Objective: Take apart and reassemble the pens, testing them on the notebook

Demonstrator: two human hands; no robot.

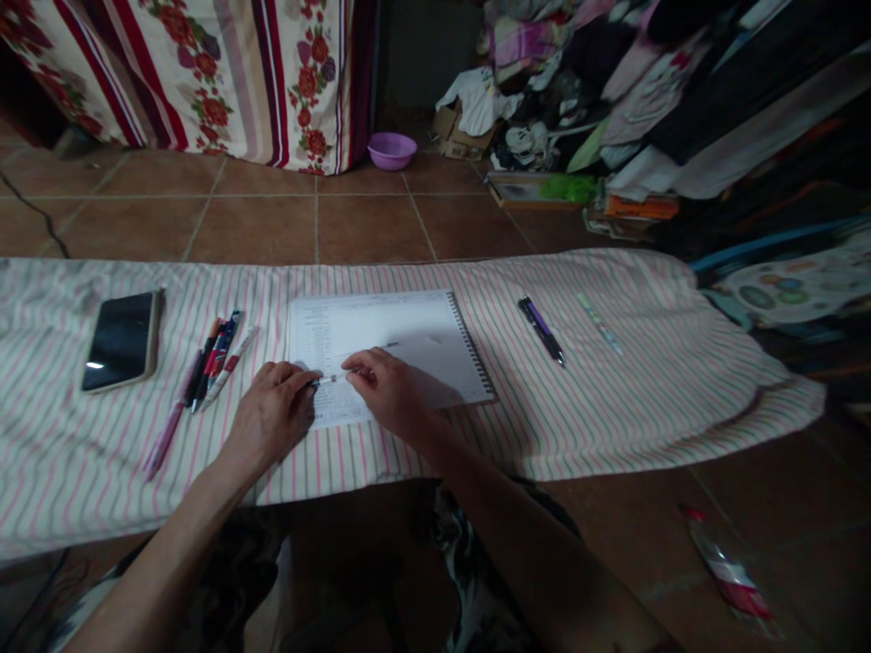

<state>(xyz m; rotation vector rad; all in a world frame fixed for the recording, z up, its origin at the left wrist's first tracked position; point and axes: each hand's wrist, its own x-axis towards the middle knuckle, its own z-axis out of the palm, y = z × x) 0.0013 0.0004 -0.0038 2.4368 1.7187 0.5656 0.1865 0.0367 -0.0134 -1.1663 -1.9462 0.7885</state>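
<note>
Over a spiral notebook (435,381) with printed lines, my left hand (276,404) pinches a small dark-tipped pen part (315,382). My right hand (385,385) is closed a short way to the right, its thumb and fingertips at the other end of a thin, pale pen piece (333,378) that shows between the hands. Whether the pieces are joined cannot be made out. A slim dark part (393,345) rests on the page just beyond my right hand.
Several pens (218,358) lie left of the notebook, with a pink pen (167,431) nearer me and a phone (121,340) farther left. To the right are a purple-black pen (542,331) and a pale green pen (599,324). A striped cloth (626,399) covers the surface.
</note>
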